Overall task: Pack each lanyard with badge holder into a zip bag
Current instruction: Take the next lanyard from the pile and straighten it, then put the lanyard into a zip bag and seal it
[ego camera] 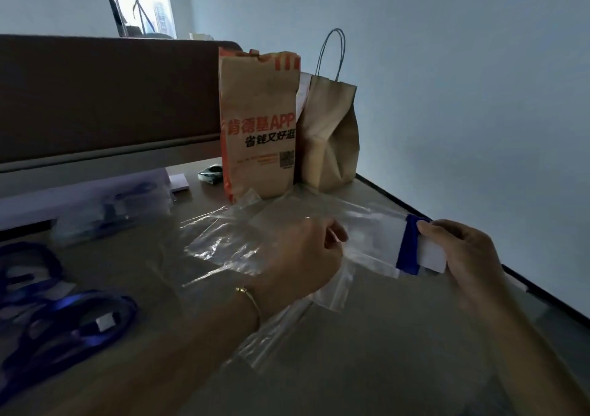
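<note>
Nearest, along the table's (367,367) left edge, loose blue lanyards (64,323) lie coiled, one with a small white piece on it. Toward the middle, the left hand (303,256), a thin bracelet (250,300) on its wrist, has its fingers curled around one end of a clear zip bag (370,243) held just above the table. At the right edge the right hand (459,252) pinches a folded lanyard with its white badge holder (421,249), thumb on top, right at the bag's other end; the bundle touches the plastic there. More empty bags (223,237) lie flat beyond the left hand. Farther left sit packed bags (105,208). At the far edge stand a printed paper bag (260,122) and a plain one with handles (332,134).
</note>
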A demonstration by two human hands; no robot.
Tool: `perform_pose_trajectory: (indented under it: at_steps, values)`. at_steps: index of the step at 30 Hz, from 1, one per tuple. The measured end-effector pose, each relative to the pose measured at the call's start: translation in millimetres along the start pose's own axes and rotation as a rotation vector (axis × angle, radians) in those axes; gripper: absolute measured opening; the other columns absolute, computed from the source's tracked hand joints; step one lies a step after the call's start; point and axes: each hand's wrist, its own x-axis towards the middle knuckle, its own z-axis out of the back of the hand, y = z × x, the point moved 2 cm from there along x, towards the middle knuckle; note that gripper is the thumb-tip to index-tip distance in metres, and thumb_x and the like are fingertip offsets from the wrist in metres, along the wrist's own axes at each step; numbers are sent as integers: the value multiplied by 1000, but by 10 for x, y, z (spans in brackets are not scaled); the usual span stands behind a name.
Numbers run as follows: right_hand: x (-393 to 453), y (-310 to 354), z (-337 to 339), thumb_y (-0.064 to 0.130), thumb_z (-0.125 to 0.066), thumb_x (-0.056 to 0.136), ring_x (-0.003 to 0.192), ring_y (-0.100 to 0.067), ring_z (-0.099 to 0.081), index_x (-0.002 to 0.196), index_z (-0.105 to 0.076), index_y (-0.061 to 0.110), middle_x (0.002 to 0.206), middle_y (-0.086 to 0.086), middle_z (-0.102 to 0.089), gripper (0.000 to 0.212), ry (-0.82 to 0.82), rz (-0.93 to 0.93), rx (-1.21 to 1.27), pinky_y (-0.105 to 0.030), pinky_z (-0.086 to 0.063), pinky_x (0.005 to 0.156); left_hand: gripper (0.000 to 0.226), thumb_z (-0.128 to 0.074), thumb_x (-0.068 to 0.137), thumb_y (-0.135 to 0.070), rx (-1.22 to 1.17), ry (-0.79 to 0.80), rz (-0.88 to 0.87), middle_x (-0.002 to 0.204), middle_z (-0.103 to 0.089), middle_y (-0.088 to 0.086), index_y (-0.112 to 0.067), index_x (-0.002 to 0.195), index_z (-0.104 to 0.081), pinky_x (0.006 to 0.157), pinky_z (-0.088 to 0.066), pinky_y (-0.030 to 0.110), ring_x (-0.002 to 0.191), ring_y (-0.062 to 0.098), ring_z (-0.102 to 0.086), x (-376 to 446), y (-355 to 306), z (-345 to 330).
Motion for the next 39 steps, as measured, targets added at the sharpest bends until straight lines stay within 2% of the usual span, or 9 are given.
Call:
perform_pose_trajectory:
  at_steps: [5, 9, 12, 14, 19, 22, 27, 34, 39]
  values:
    - [120, -69, 474, 17, -68, 93, 66, -18, -60, 75, -65, 14, 73, -5, -65, 18, -128, 20, -29, -30, -45, 50, 12, -64, 84, -34, 8, 11, 4, 88, -65, -10, -27, 93, -64, 78, -56, 34, 83, 10, -63, 375, -262, -512]
    - [251, -206, 693, 17, -69, 92, 70, -20, -61, 75, -65, 16, 76, -4, -66, 17, -195, -34, 20, -31, -46, 54, 45, -66, 75, -60, 218, 45, -15, 107, -61, -2, -27, 103, -53, 86, -44, 36, 102, 19, -56, 527, -415, -813]
    - [340, -260, 797, 16, -69, 91, 69, -21, -61, 74, -65, 16, 75, -5, -66, 18, -213, -42, 31, -31, -45, 54, 58, -65, 66, -72, 328, 71, 5, 108, -59, -4, -30, 101, -47, 91, -40, 39, 105, 19, -53, 530, -439, -916]
    - [399, -286, 828, 15, -70, 91, 67, -22, -60, 75, -64, 15, 74, -5, -66, 17, -206, -58, 59, -32, -45, 54, 52, -66, 66, -66, 376, 35, -14, 106, -59, -5, -31, 99, -46, 85, -39, 36, 104, 19, -54, 514, -451, -928]
    - [532, -379, 819, 19, -71, 90, 73, -23, -61, 83, -66, 14, 83, -8, -66, 10, -113, -129, 25, -32, -47, 53, 16, -64, 81, -44, 359, -106, -44, 91, -64, -10, -31, 90, -64, 68, -44, 28, 85, 15, -63, 519, -480, -832]
    - [575, -420, 757, 21, -72, 89, 75, -23, -63, 89, -69, 11, 87, -10, -68, 11, -18, -202, -9, -32, -48, 50, 15, -63, 81, -42, 346, -159, -11, 84, -66, -11, -30, 89, -69, 71, -54, 33, 79, 14, -63, 503, -488, -766]
    - [594, -436, 544, 18, -73, 89, 74, -21, -65, 86, -66, 10, 85, -9, -68, 11, 123, -358, 47, -29, -54, 55, 16, -61, 85, -41, 350, -181, -17, 81, -67, -13, -32, 91, -72, 68, -51, 30, 76, 12, -62, 461, -499, -709]
    - [675, -462, 282, 18, -74, 89, 78, -26, -73, 104, -69, -1, 98, -19, -72, 24, 166, -395, 139, -32, -59, 53, 20, -54, 94, -44, 408, -106, -106, 83, -66, -14, -32, 99, -69, 64, -55, 31, 71, 6, -60, 360, -517, -763]
    - [677, -478, 54, 4, -55, 96, 83, -34, -73, 112, -66, -7, 103, -28, -73, 22, 308, -439, 306, -45, -63, 76, 25, -51, 94, -44, 468, -93, -112, 90, -67, -9, -33, 104, -70, 65, -49, 29, 79, 14, -63, 309, -569, -733]
